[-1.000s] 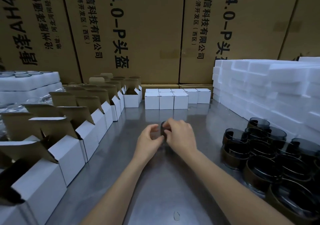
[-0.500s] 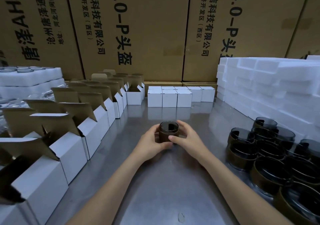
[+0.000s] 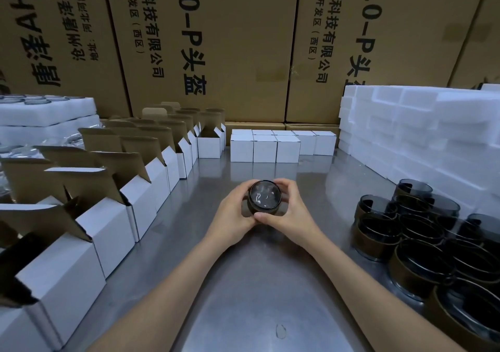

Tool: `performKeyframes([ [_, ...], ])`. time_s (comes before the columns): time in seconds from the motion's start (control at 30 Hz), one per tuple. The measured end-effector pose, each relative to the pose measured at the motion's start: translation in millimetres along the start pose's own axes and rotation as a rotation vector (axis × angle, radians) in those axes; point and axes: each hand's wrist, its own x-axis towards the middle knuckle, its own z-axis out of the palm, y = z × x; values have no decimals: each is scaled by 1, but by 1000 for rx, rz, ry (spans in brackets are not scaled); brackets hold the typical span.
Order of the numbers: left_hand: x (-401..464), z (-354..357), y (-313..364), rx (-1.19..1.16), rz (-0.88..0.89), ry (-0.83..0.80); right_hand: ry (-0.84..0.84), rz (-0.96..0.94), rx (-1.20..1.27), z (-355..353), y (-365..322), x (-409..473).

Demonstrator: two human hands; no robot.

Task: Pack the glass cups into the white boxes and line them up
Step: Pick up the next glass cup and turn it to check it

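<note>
Dark smoked glass cup sits tipped toward the camera above the middle of the steel worktop, gripped between the left hand and right hand, fingers curled round its sides. Closed white boxes line the far edge; open ones run along the left edge.
</note>
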Motion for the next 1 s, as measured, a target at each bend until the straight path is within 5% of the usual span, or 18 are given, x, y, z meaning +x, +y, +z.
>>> performKeyframes([
  [0.37, -2, 0, 1, 152, 98, 46, 103, -161, -211, 2, -4, -4],
  [0.67, 0, 3, -8, -76, -22, -80, 208, 117, 129, -2, -4, 1],
  [1.0, 5, -5, -1, -116, -309, 39, -12, 256, 267, -11, -13, -2],
])
